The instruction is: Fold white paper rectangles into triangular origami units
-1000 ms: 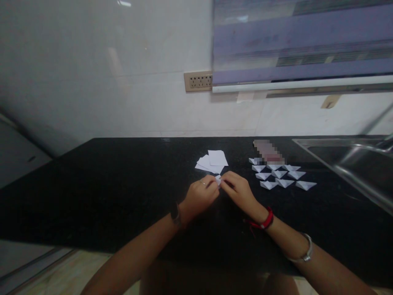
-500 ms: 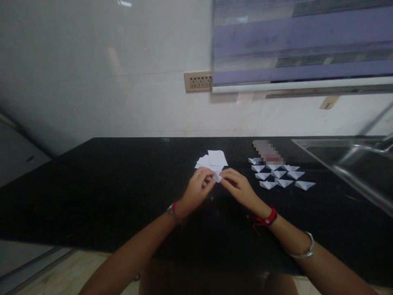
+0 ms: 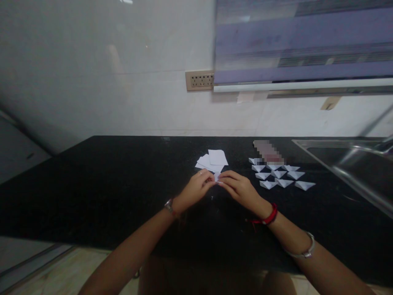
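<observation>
Between my fingertips is a small piece of white folded paper (image 3: pixel 216 177), partly hidden by both hands. My left hand (image 3: pixel 199 184) pinches its left side, and my right hand (image 3: pixel 238 186) pinches its right side. Just beyond my hands lie several loose white paper sheets (image 3: pixel 217 157), overlapping one another. To the right, several folded white paper shapes (image 3: pixel 278 174) with pointed ends sit in rough rows.
All of this rests on a black countertop (image 3: pixel 123 184). A blurred-out flat object (image 3: pixel 267 150) lies behind the folded shapes. At the right is a metal sink (image 3: pixel 340 168). A socket panel (image 3: pixel 199 80) and a purple blind (image 3: pixel 276 41) are on the wall behind.
The folded paper has turned between my fingers and now shows less of its surface. My hands have drawn slightly closer together around it. The loose sheets and folded shapes stay put.
</observation>
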### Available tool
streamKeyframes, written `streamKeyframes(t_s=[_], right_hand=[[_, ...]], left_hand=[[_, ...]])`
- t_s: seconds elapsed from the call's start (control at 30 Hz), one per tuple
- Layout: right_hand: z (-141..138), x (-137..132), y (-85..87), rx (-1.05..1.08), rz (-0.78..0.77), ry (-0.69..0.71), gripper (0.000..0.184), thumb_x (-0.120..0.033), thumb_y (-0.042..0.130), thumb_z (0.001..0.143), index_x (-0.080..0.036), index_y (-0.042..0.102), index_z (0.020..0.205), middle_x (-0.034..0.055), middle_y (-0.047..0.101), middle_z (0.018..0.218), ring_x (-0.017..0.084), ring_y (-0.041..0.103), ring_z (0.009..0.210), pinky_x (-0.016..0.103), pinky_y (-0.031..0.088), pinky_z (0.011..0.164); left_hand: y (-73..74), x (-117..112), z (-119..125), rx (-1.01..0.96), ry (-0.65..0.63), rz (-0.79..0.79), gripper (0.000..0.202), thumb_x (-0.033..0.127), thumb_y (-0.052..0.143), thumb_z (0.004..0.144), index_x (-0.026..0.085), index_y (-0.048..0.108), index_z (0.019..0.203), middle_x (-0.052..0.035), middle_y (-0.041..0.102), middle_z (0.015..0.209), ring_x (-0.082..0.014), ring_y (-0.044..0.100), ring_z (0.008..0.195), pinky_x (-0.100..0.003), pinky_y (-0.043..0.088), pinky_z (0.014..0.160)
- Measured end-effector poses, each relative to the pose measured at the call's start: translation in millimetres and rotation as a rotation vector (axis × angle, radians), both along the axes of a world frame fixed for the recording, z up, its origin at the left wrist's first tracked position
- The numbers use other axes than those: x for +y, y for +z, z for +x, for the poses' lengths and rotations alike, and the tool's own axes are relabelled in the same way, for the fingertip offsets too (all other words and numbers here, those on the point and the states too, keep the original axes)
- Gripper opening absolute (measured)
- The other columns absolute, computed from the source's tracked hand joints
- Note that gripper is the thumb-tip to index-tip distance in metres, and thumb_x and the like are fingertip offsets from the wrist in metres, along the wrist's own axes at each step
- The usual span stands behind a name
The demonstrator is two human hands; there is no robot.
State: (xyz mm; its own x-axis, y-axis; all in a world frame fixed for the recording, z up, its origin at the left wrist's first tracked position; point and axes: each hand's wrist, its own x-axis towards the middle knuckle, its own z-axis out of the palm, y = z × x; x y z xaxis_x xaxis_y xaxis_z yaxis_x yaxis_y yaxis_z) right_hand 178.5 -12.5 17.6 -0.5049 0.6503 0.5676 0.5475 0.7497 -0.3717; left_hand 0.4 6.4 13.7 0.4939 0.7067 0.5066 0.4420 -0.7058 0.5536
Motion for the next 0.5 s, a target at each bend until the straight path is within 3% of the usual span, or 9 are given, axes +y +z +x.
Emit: streamKeyframes(t_s=[0.27,0.5], right_hand=[[-2.6,3.0,1.0,0.137,-0.103,-0.027,0.014,-0.018,0.046,0.080,-0.017,0.060,0.077,0.0042,0.059,0.081,0.014,0.054,0.079,0.027,0.042,0.073],[-4.4,6.6,-3.0,0.181,-0.218,-0.101,0.016,-0.018,0.048,0.078,-0.015,0.054,0.064,0.0024,0.054,0.068,0.013,0.051,0.066,0.026,0.041,0.063]], left_hand=[[1.8,1.2,-2.0,0.016,-0.052,-0.166,0.008,0.022,0.049,0.078,0.015,0.048,0.073,0.0019,0.047,0.071,-0.0084,0.042,0.060,-0.018,0.034,0.053],[-0.8,2.9,-0.4,0.045,-0.079,-0.252,0.011,0.024,0.046,0.079,0.015,0.048,0.074,0.0009,0.049,0.072,-0.0096,0.044,0.063,-0.019,0.035,0.055]])
